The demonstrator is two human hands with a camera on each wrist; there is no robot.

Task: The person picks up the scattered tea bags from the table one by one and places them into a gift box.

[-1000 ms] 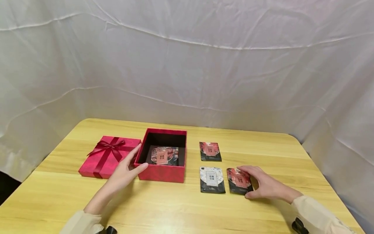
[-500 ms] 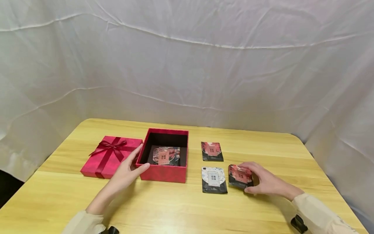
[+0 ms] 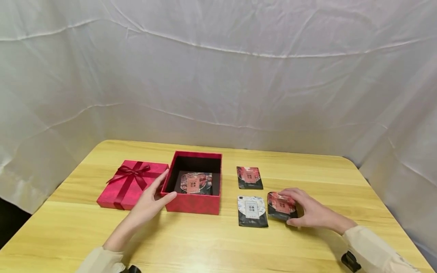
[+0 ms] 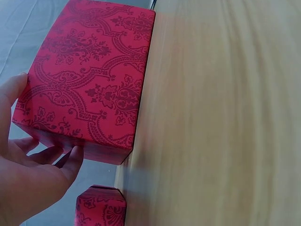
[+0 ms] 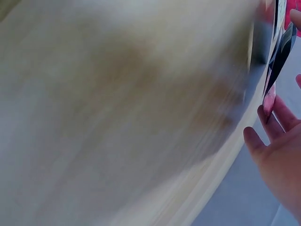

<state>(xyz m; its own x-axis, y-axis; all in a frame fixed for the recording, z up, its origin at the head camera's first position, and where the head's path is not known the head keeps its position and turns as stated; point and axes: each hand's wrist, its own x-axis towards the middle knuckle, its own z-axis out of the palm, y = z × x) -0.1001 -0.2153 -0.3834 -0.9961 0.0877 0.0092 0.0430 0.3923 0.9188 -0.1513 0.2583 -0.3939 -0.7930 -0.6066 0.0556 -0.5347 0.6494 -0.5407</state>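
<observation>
My left hand (image 3: 146, 204) touches the near left corner of an uncovered red gift box (image 3: 192, 204), thumb at the front rim and fingers along the left side. Damask patterning covers the box (image 4: 89, 75) in the left wrist view. Inside it lies a dark tea packet (image 3: 193, 184) with a pink label. On the right, my right hand (image 3: 310, 210) holds a red and black tea packet (image 3: 282, 206) by its right side, thumb at the lower edge and fingers at the top. That packet (image 5: 281, 59) appears nearly edge-on in the right wrist view.
A white and black tea packet (image 3: 252, 212) lies just left of the held one, and another red and black packet (image 3: 250, 178) lies behind it. The box lid (image 3: 131, 184) with a ribbon bow sits left of the box. A pale curtain (image 3: 218, 94) hangs behind the table.
The right hand's packet lay flat a second ago; its near edge has since come up and it is tilted in the fingers. The left hand stays at the box corner. The head view shifts slightly.
</observation>
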